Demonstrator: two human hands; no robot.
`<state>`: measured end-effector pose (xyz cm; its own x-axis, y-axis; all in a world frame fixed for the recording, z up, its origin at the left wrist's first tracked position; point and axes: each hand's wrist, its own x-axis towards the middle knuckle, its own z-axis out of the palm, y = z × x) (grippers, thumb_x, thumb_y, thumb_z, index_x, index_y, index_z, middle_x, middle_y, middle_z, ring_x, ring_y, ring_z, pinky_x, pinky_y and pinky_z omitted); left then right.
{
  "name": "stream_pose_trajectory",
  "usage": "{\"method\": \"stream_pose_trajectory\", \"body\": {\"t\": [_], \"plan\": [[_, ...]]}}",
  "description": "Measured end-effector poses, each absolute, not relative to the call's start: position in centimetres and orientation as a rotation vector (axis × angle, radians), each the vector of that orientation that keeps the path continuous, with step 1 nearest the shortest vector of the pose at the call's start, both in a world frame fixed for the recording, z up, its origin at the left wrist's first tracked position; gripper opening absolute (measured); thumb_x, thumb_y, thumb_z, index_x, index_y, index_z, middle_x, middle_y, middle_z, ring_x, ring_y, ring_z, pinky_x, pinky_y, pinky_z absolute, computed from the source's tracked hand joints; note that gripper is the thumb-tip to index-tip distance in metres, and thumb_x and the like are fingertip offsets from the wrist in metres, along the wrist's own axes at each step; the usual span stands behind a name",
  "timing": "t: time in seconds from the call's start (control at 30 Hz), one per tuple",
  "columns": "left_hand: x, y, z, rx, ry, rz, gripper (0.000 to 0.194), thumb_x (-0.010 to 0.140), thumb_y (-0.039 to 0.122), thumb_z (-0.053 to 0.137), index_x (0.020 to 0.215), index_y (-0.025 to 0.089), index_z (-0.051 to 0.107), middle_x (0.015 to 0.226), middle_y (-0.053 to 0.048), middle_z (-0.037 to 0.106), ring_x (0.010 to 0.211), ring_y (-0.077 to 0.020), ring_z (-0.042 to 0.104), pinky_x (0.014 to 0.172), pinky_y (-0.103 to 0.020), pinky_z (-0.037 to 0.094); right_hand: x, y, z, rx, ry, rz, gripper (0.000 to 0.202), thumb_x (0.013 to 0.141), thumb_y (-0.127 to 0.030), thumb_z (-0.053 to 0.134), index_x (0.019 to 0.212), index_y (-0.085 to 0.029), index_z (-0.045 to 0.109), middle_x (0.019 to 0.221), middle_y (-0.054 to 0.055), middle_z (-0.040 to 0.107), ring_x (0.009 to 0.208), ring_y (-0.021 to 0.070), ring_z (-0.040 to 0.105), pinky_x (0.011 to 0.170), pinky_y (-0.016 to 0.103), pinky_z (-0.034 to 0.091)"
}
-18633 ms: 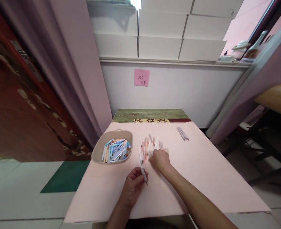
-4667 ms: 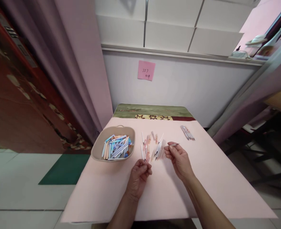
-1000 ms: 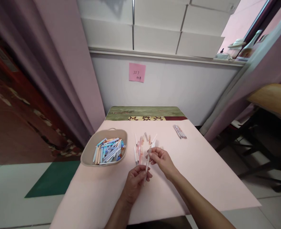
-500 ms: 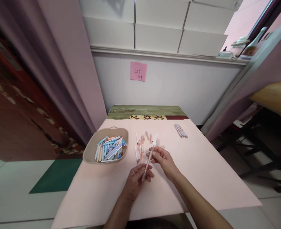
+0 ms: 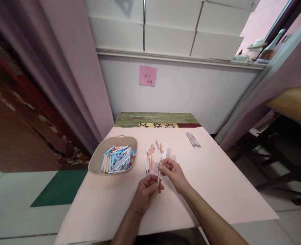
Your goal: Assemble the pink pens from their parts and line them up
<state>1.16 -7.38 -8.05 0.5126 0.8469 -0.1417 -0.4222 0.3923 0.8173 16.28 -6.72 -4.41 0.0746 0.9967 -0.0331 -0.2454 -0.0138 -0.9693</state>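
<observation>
A slim, pale pen [image 5: 158, 179] is held nearly lengthwise between my hands over the near middle of the table. My left hand [image 5: 145, 191] is closed around its lower part. At the upper end, the thumb and fingers of my right hand [image 5: 174, 173] pinch it. Just beyond my hands lie pink pen barrels [image 5: 151, 162], clear caps [image 5: 157, 144] and thin white refills [image 5: 145, 163] with dark tips. Some of these parts are partly hidden behind my right hand.
On the left side of the pink-covered table [image 5: 217, 194] stands a beige basket [image 5: 95, 163] full of blue, purple and orange pen parts. Several pens [image 5: 193, 140] lie together at the far right. A pink note [image 5: 147, 76] is stuck on the wall.
The pen has turned a little more upright. My right hand has shifted slightly down and now grips nearer its upper end. My left hand stays almost in place.
</observation>
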Motion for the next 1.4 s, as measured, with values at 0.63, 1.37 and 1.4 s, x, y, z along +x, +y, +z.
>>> {"method": "stream_pose_trajectory", "body": {"t": [0.63, 1.37, 1.4], "plan": [[1.1, -7.4, -8.2, 0.797, 0.559, 0.903, 0.016, 0.072, 0.022, 0.072, 0.084, 0.013, 0.065, 0.068, -0.004, 0.066, 0.061, -0.0111, 0.054, 0.062, -0.024, 0.038, 15.5, -7.8, -4.2, -0.957, -0.973, 1.442, 0.036, 0.08, -0.05, 0.064, 0.103, -0.021, 0.064, 0.09, 0.004, 0.066, 0.076, 0.0155, 0.062, 0.069, 0.029, 0.051], [1.2, -7.5, -8.4, 0.811, 0.586, 0.893, 0.016, 0.071, 0.021, 0.072, 0.083, 0.014, 0.064, 0.068, -0.005, 0.069, 0.06, -0.0107, 0.054, 0.061, -0.023, 0.038, 15.5, -8.3, -4.7, -0.962, -0.87, 1.371, 0.037, 0.078, -0.048, 0.067, 0.101, -0.019, 0.067, 0.09, 0.005, 0.068, 0.083, 0.0178, 0.062, 0.078, 0.032, 0.049], [1.1, -7.5, -8.4, 0.813, 0.584, 0.892, 0.017, 0.071, 0.021, 0.073, 0.083, 0.014, 0.064, 0.068, -0.005, 0.069, 0.06, -0.0109, 0.055, 0.061, -0.023, 0.038, 15.4, -8.3, -4.7, -0.969, -0.873, 1.386, 0.037, 0.078, -0.049, 0.067, 0.1, -0.019, 0.068, 0.089, 0.006, 0.068, 0.079, 0.0176, 0.062, 0.074, 0.032, 0.051]]}}
